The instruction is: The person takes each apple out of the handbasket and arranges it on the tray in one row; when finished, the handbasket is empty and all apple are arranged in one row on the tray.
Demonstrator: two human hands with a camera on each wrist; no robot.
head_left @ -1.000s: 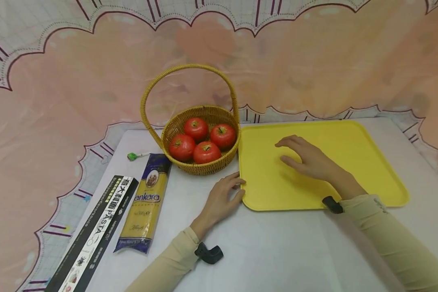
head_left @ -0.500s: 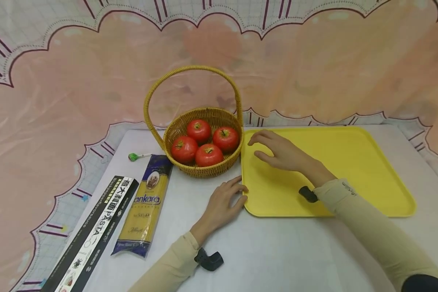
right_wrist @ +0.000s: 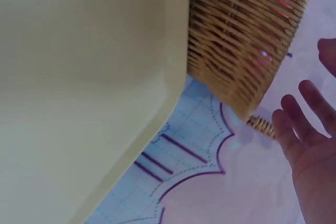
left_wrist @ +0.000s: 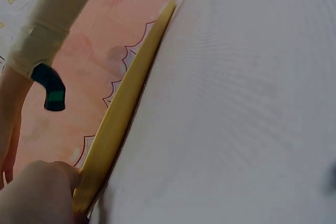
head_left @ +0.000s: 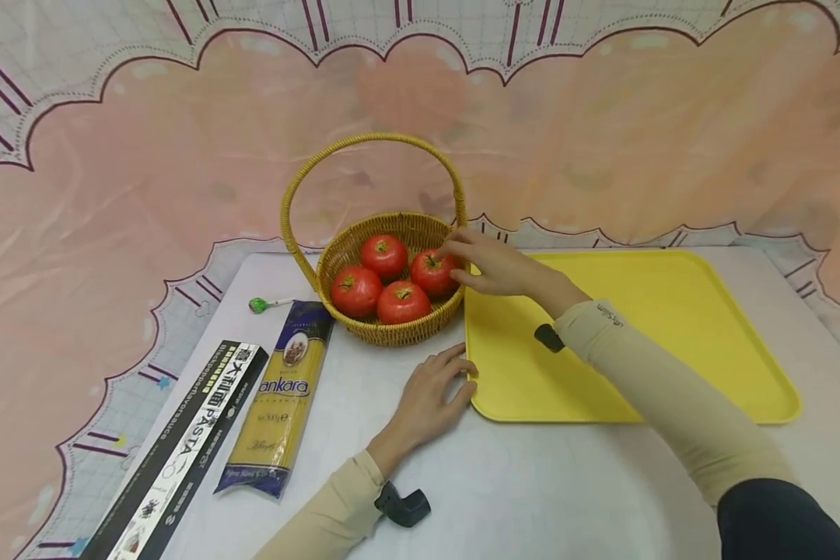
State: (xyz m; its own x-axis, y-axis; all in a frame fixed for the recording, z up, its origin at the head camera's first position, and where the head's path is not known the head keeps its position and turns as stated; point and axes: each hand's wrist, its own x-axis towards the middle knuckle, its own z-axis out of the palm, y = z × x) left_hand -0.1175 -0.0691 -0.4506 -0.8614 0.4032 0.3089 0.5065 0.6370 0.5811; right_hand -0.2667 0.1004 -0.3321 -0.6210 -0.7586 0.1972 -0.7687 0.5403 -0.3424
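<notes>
The right arm (head_left: 672, 398) stretches forward and across to the person's left, ending in the right grip (head_left: 493, 266) — back of the hand up, fingers (head_left: 460, 249) gently bent, thumb (head_left: 472, 281) held apart from them. The left arm (head_left: 332, 505) slants forward and rightward, its left grip (head_left: 423, 398) nearer the body — fingers loosely bent, thumb parted below.

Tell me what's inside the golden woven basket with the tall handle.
Four round red tomatoes sit inside the golden woven basket; the person's right hand partly covers the rightmost one in the head view. Whatever lies beneath the tomatoes is hidden.
</notes>
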